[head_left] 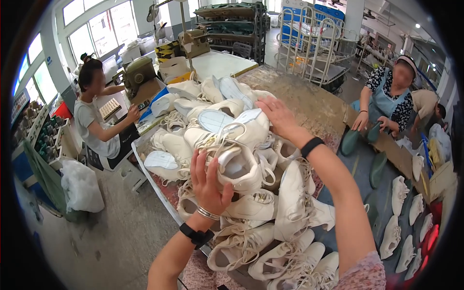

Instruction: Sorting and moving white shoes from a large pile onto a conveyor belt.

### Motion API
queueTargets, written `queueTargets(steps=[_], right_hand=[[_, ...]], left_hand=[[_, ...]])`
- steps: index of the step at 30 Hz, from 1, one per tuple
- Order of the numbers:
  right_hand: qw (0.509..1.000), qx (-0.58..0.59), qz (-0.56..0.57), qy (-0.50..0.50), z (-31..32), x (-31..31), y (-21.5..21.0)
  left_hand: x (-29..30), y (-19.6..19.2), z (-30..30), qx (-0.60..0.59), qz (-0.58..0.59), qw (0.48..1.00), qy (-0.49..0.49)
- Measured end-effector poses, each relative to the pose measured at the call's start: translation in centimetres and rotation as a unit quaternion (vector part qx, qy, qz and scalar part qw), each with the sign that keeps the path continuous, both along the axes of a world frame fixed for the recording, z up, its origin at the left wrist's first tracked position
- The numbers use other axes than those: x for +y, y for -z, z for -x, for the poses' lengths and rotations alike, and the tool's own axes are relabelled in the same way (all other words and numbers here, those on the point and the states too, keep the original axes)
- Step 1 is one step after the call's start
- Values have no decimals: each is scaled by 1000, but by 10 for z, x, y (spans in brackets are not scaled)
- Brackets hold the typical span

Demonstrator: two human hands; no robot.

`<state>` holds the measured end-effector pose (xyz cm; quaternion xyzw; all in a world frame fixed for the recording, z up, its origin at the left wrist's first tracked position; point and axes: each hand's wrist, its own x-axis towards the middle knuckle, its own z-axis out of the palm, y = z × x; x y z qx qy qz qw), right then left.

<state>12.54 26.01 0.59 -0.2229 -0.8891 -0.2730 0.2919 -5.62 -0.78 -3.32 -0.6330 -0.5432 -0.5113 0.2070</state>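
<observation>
A heap of white shoes (232, 159) covers the near end of the desk (309, 104). The top shoe (237, 166), taken here as the reference point, lies with its long axis running from lower right to upper left, its opening facing up and toward the camera; which end is the toe cannot be told.

The left hand (209, 181) is just left of that shoe, palm pressed against its side, fingers spread and upright, wrist bent back; it closes on nothing. The right hand (279, 117) is beyond and to the right of the shoe, palm down, fingers extended and open, resting on the upper shoes of the heap, the forearm reaching diagonally across.

Further right of the shoe, more white shoes (401, 212) lie in rows, well apart from it
</observation>
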Motion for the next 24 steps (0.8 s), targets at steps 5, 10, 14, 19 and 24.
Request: queueTargets(steps=[5,10,14,19,24], right_hand=[[955,141,261,-10,-30,25,13],[837,333,414,130,-177,9,27],[506,518,688,46,-293,-44,66],[387,607,692,51,-397,-121,107],[365,685,631,26,-465,-109,145]], left_hand=[[3,3,2,14,1,1000,-12],[27,8,-3,70,-17,997,-7],[41,9,-14,104,21,994,-29],[46,17,-15,88,13,995,-36],[40,9,-22,93,12,995,-33]])
